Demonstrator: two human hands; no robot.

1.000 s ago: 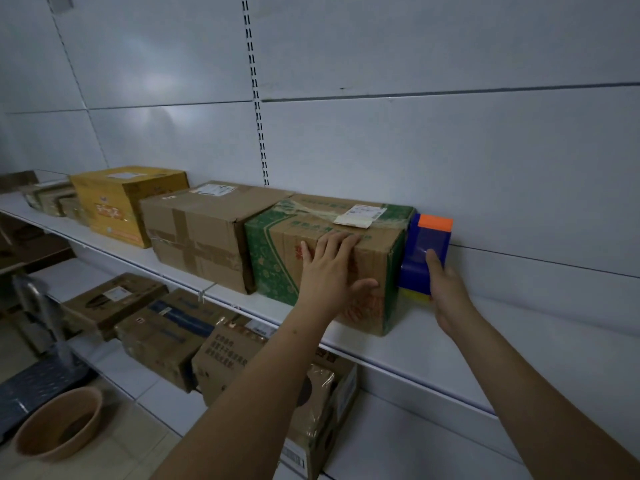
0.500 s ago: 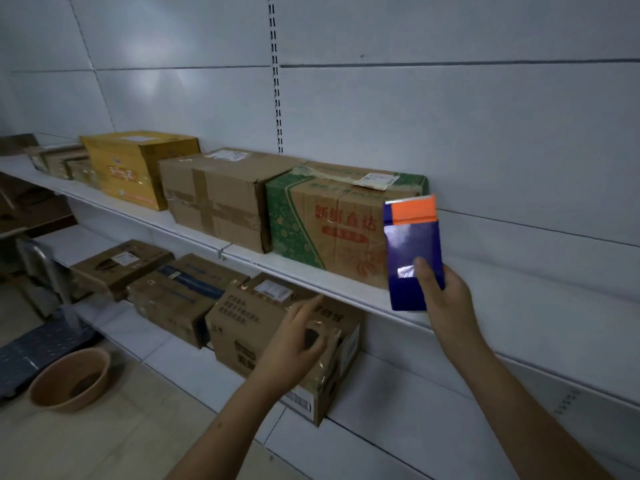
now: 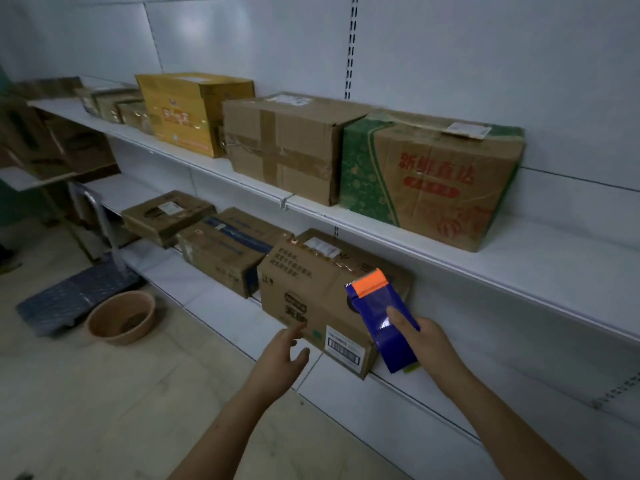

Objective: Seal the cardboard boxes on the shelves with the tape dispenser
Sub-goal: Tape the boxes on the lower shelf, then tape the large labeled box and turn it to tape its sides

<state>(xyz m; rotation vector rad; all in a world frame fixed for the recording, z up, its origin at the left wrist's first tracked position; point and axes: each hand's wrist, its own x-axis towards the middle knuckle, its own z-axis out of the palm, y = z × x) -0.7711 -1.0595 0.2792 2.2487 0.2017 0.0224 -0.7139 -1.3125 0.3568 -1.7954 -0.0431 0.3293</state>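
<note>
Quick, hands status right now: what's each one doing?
Left hand: open, fingers spread, holding nothing, reaching toward the lower box.
Right hand: gripping the tape dispenser.

Both hands have dropped from the top shelf: the right hand (image 3: 427, 336) now carries the tape dispenser (image 3: 382, 323) beside the lower box (image 3: 311, 292), left hand (image 3: 282, 358) reaching toward it.
</note>
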